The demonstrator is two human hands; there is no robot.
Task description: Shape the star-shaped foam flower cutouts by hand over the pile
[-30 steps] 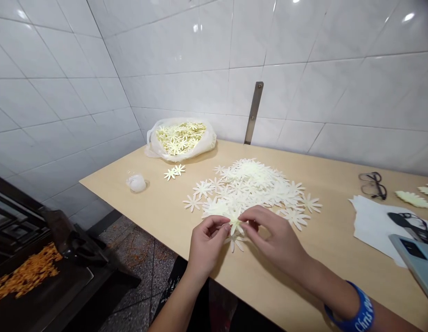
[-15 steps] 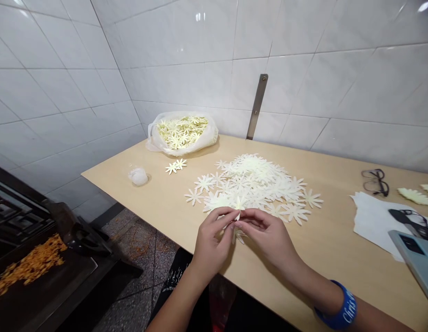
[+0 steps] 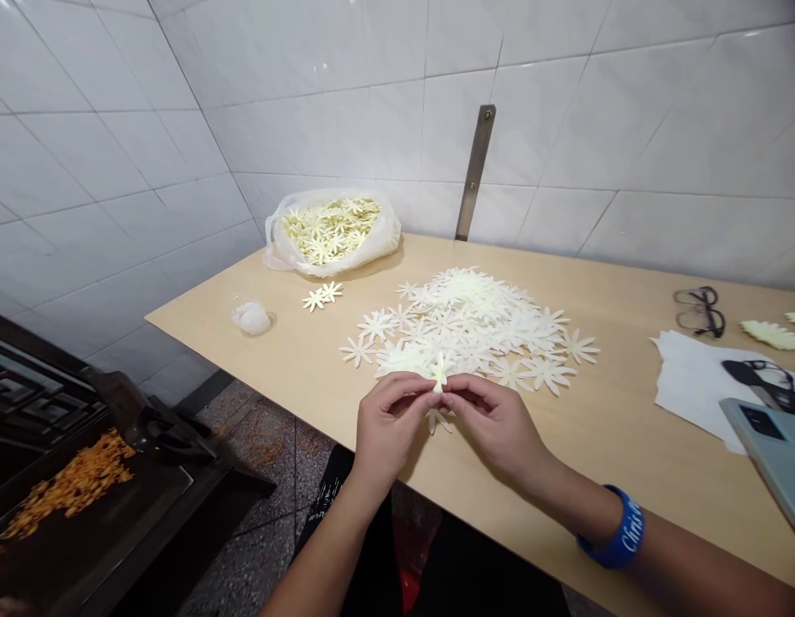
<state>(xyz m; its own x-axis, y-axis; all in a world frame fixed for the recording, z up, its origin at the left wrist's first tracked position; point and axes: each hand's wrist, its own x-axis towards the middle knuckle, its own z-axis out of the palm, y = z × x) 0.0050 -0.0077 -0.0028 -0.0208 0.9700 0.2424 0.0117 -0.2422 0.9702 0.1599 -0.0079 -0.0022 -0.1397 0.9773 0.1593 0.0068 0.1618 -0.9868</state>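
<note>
Between the fingertips of both hands is one pale cream flower cutout (image 3: 439, 374), its petals pointing up. My left hand (image 3: 392, 422) pinches it from the left, thumb and forefinger together. From the other side my right hand (image 3: 495, 422) pinches the same flower; a blue wristband (image 3: 619, 531) circles that wrist. Just beyond the fingers lies a spread heap of white flower cutouts (image 3: 468, 308) with several long petals each. Another cutout (image 3: 439, 422) shows on the table below the hands, partly covered by them.
A plastic bag of yellowish flower cutouts (image 3: 330, 231) stands at the back left, with loose flowers (image 3: 321, 296) before it. A small clear-white lump (image 3: 251, 318) sits near the left edge. Glasses (image 3: 699, 310), white paper (image 3: 686, 386) and a phone (image 3: 767, 454) lie right.
Both hands still pinch the flower; its petals now stand more upright and its base looks gathered between the fingers. The view has tilted down slightly.
</note>
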